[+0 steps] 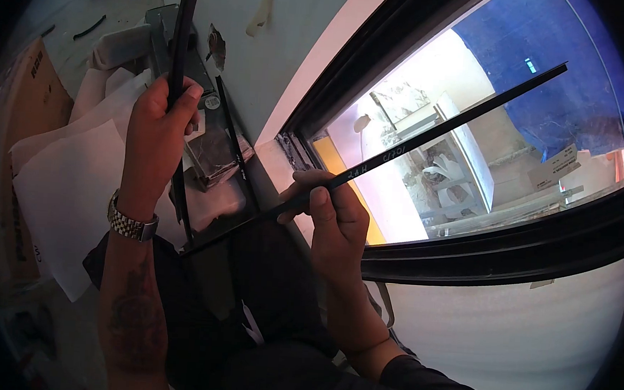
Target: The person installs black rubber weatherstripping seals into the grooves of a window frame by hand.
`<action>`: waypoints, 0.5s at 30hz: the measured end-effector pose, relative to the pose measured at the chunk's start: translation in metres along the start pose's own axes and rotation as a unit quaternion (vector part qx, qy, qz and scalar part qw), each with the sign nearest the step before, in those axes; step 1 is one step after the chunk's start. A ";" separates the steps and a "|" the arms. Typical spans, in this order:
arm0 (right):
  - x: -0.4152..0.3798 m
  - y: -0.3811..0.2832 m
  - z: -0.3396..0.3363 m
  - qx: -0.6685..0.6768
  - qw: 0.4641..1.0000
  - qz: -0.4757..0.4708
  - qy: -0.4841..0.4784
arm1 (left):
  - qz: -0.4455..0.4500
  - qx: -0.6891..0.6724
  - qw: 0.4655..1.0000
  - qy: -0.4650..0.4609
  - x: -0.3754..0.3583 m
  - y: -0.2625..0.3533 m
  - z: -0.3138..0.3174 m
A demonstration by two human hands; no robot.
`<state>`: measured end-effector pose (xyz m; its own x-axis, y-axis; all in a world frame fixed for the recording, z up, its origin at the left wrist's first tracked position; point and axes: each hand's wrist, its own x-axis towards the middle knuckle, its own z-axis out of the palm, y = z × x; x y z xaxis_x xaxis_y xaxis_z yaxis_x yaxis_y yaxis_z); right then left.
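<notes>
My left hand [158, 118] is closed round a long black strip [183, 40], which runs from the top of the view down past the wrist. In my right hand [335, 228], thumb and fingers pinch another long black strip [437, 133] with light handwritten marks. That strip slants from low at the left up across the window, and its lower end lies close to the foot of the first strip. A third thin dark strip [232, 129] leans between the hands, beyond the marked strip.
A black-framed window [494, 260] fills the right side. At the left are white sheets [76, 195], a cardboard box [35, 106] and a clear plastic container [121, 46]. A stack of small packages [218, 157] sits between the hands, near the wall [279, 36].
</notes>
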<state>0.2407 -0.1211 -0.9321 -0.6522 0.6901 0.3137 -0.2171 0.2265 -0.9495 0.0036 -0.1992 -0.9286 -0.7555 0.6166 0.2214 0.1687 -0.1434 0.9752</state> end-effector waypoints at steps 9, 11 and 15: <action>-0.001 -0.002 -0.004 -0.007 1.000 0.005 -0.014 | -0.023 0.020 0.999 -0.012 -0.001 0.003 0.000; -0.001 -0.002 -0.004 -0.005 1.000 0.014 -0.007 | -0.024 0.023 0.999 -0.013 -0.001 0.004 -0.001; -0.002 -0.003 -0.006 -0.002 1.000 0.012 -0.008 | -0.003 0.013 1.000 -0.003 0.000 0.001 0.001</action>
<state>0.2468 -0.1187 -0.9298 -0.6692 0.6838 0.2910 -0.1980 0.2134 -0.9567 0.0047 -0.1983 -0.9280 -0.7532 0.6213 0.2160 0.1806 -0.1205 0.9761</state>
